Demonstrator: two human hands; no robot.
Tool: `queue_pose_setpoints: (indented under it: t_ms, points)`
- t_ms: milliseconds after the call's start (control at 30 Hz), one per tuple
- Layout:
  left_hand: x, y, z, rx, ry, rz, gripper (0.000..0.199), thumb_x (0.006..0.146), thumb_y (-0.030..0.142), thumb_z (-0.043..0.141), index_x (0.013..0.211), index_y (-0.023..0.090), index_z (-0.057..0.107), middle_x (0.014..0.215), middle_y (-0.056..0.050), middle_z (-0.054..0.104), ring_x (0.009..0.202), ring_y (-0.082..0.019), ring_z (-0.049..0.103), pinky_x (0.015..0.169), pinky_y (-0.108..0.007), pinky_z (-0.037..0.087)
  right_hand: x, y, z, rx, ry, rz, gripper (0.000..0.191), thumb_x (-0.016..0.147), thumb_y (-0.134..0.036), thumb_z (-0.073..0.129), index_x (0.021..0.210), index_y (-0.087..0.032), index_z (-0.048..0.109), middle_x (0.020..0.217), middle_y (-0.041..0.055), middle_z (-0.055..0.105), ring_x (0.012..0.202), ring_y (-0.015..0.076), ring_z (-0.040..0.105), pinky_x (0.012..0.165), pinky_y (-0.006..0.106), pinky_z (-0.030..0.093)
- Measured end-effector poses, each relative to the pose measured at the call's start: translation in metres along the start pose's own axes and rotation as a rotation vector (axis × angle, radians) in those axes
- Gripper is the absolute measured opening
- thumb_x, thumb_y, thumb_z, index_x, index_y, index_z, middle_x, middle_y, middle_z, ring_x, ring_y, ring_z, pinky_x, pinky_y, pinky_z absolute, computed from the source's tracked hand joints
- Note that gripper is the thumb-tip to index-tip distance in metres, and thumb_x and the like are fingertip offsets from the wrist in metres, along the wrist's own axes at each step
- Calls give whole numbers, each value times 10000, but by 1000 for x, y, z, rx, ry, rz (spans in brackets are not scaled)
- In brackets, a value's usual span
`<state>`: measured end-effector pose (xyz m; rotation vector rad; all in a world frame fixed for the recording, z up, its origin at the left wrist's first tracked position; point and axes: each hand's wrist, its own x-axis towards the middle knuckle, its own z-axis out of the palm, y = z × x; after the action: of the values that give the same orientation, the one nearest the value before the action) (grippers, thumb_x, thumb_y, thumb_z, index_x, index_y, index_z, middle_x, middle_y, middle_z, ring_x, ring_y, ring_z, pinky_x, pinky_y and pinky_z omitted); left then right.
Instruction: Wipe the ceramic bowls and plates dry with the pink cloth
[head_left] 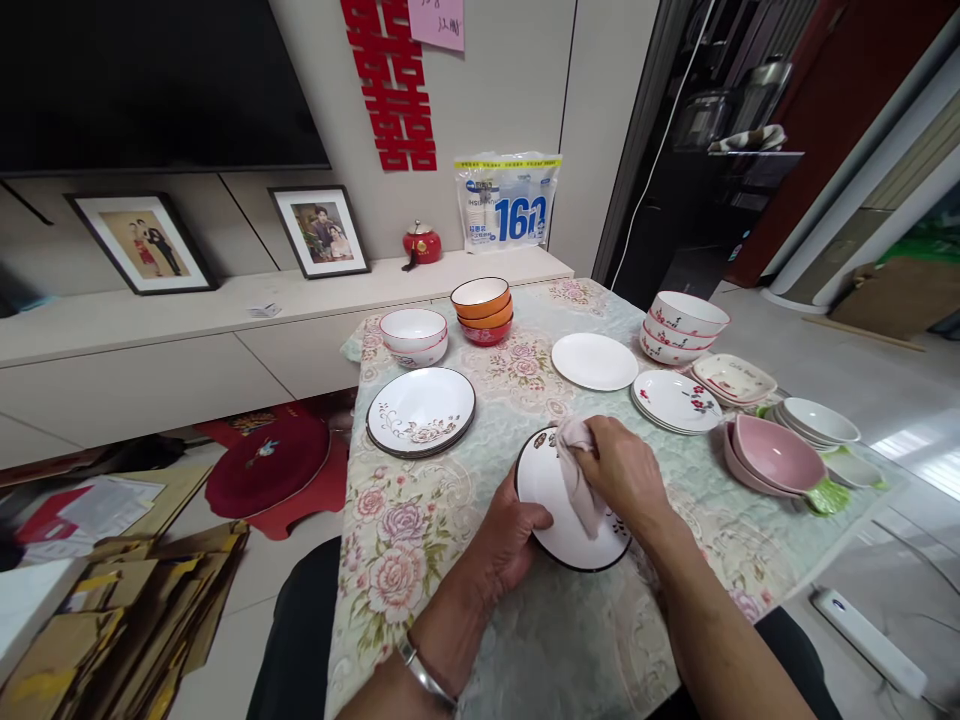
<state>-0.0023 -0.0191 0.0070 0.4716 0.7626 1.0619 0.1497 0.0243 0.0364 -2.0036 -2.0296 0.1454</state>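
A white plate [551,490] with a dark rim and brown floral print is tilted above the near part of the table. My left hand [514,530] grips its left edge, thumb lying over the face. In my right hand [622,465] is a pale pinkish cloth [579,470], pressed against the plate near its upper right. The cloth and hand cover part of the print. Just beyond, to the left, sits a stack of matching plates [421,405]. A plain white plate [595,361] lies past my right hand, beside a small stack of plates with red flowers [676,400].
White bowls [414,335] and orange and red bowls [484,310] stand at the far left of the floral tablecloth [405,560]. Flowered bowls [684,325], square dishes [733,380], pink bowls [776,455] and pale green bowls [817,420] line the right side. A red stool [274,465] is left of the table.
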Motion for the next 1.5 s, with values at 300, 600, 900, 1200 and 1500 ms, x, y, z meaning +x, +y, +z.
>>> queue_pose_setpoints:
  t_ms: [300, 600, 900, 1200, 1500]
  points:
    - [0, 0, 1, 57, -25, 26, 552, 465, -39, 540, 957, 153, 703, 783, -40, 720, 757, -221, 644, 705, -303, 487, -12, -23, 5, 306, -73, -390, 54, 879, -238, 552, 906, -204, 583, 920, 47, 645, 848, 196, 587, 723, 280, 404]
    - [-3, 4, 3, 6, -38, -31, 803, 449, -47, 521, 1198, 220, 636, 943, -36, 750, 902, -256, 666, 777, -324, 501, 3, 4, 5, 243, -10, -141, 183, 868, -258, 542, 1018, -160, 574, 972, 121, 664, 891, 253, 594, 749, 326, 409]
    - [-1, 4, 6, -91, 105, 21, 635, 471, 28, 643, 1093, 157, 659, 1023, -88, 747, 967, -296, 658, 841, -389, 513, 11, 27, 8, 121, -58, 122, 235, 903, -369, 513, 1013, -165, 548, 861, 102, 675, 770, 238, 613, 609, 278, 319]
    - [-2, 1, 4, -81, 53, -13, 787, 439, -16, 538, 1190, 205, 616, 981, -43, 734, 956, -263, 646, 819, -354, 503, 2, 5, 14, -29, 172, -48, 146, 919, -247, 518, 964, -157, 625, 947, 117, 592, 881, 245, 561, 708, 308, 380]
    - [-1, -4, 3, -49, -55, -20, 457, 421, -53, 509, 810, 124, 671, 742, -15, 656, 728, -172, 589, 667, -271, 430, -12, -26, 12, 620, -129, -595, 272, 869, -124, 592, 1096, -256, 660, 975, 14, 632, 949, 166, 577, 818, 263, 429]
